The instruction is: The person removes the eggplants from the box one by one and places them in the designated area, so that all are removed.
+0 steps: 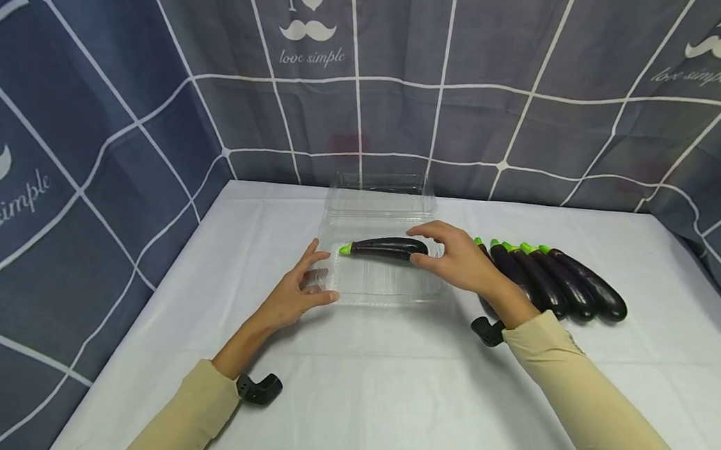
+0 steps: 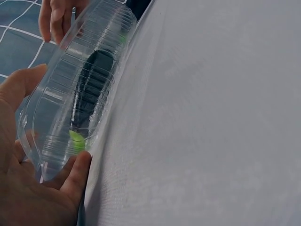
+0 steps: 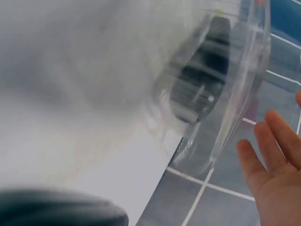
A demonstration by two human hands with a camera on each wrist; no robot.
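A clear plastic clamshell container (image 1: pixel 381 282) lies on the white table with its lid (image 1: pixel 381 202) folded back. One dark purple eggplant (image 1: pixel 384 247) with a bright green stem end rests across the inside, the stem pointing left. At the container's left end is my left hand (image 1: pixel 296 294), thumb and fingers spread along the wall; in the left wrist view they frame that end, fingertips right at the plastic. My right hand (image 1: pixel 458 260) hovers over the container's right side, near the eggplant's rounded end. In the right wrist view its fingers (image 3: pixel 270 141) are relaxed, apart from the eggplant.
Several more eggplants (image 1: pixel 557 284) lie side by side on the table to the right, partly behind my right forearm, stems toward the back. A grey curtain (image 1: pixel 393 123) with white grid lines stands behind the table and along both sides.
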